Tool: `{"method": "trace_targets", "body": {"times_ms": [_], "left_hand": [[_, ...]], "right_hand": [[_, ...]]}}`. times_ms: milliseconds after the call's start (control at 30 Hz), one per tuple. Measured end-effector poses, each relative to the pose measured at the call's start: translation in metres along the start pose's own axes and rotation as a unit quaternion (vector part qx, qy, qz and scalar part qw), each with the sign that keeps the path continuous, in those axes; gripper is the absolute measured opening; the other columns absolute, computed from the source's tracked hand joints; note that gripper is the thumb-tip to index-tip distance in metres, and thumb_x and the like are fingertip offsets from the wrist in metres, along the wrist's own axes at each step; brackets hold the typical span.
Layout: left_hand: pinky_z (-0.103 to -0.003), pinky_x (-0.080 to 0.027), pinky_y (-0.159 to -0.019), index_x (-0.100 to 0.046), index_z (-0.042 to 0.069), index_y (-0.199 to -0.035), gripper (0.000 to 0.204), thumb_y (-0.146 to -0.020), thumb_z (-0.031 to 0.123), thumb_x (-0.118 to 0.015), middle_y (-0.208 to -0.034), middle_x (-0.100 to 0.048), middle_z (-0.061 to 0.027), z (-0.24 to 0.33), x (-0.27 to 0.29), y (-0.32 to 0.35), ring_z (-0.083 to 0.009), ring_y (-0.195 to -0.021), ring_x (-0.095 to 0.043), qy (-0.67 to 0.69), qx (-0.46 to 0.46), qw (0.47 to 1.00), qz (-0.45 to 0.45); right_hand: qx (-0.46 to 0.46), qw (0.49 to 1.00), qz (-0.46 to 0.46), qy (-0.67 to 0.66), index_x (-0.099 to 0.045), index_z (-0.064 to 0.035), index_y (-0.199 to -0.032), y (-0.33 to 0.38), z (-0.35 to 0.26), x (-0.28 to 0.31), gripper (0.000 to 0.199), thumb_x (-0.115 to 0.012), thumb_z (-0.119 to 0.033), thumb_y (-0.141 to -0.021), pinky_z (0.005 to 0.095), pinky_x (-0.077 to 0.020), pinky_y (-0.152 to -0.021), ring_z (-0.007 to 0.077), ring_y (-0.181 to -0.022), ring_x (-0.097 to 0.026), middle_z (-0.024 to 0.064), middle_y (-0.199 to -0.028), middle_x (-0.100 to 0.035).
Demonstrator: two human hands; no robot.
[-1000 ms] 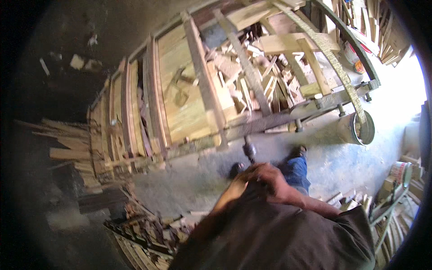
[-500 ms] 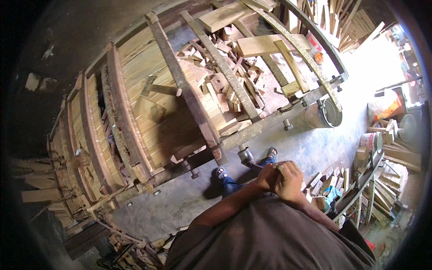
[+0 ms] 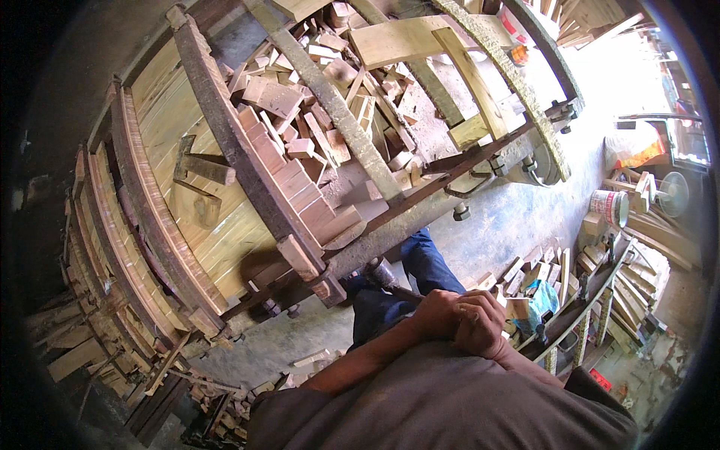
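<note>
Close to my body, my left hand (image 3: 435,315) and my right hand (image 3: 481,324) are closed side by side around the handle end of a long socket wrench (image 3: 405,293). Its dark metal socket end is at the near rail (image 3: 420,214) of a large clamping frame, by a bolt; I cannot tell whether it is seated. Dark wooden bars (image 3: 244,142) cross the frame over a panel of pale boards (image 3: 161,97). On the panel lies a hammer-like tool (image 3: 210,169) with a short handle. My fingers hide the end of the wrench handle.
Wood offcuts (image 3: 277,97) lie heaped beneath the open bars. Loose planks (image 3: 397,41) rest across the frame's far right. A white bucket (image 3: 609,206) and a metal rack (image 3: 585,315) stand right, with wood blocks (image 3: 536,274) on the floor. More scraps lie lower left.
I have come closer to the frame, so it appears larger and further left. My hands stay closed together on the wrench handle and sit slightly lower in view.
</note>
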State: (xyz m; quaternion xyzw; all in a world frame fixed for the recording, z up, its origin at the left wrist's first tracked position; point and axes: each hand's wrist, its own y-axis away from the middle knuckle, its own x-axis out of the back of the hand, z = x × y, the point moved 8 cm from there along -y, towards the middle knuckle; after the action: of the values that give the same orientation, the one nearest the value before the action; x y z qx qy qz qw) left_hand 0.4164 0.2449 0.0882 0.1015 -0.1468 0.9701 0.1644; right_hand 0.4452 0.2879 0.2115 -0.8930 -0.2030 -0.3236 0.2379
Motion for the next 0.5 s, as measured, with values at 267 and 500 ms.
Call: {"method": "trace_targets", "body": {"times_ms": [267, 500], "left_hand": [[-0.042, -0.051, -0.049, -0.057, 0.008, -0.085, 0.018, -0.080, 0.024, -0.064, -0.062, -0.061, -0.0115, -0.030, -0.019, -0.050, -0.0312, -0.055, -0.065, -0.024, 0.129, 0.991, -0.025], [-0.049, -0.053, -0.053, -0.057, 0.005, -0.094, 0.024, -0.080, 0.023, -0.064, -0.067, -0.066, -0.0155, -0.091, -0.060, -0.083, -0.0350, -0.059, -0.067, -0.101, 0.262, 0.952, -0.125]], "right_hand": [[-0.104, 0.994, 0.046, 0.007, -0.058, 0.0004, -0.080, -0.007, 0.083, 0.020, 0.015, -0.048, 0.012, -0.078, 0.0346, -0.0491, -0.058, 0.0288, -0.064, -0.062, 0.0142, -0.072, -0.061], [-0.259, 0.963, 0.077, -0.006, -0.061, -0.0019, -0.081, 0.022, 0.203, 0.009, 0.022, -0.047, 0.013, -0.074, 0.0346, -0.0502, -0.063, 0.0267, -0.066, -0.064, 0.0113, -0.072, -0.064]]}}
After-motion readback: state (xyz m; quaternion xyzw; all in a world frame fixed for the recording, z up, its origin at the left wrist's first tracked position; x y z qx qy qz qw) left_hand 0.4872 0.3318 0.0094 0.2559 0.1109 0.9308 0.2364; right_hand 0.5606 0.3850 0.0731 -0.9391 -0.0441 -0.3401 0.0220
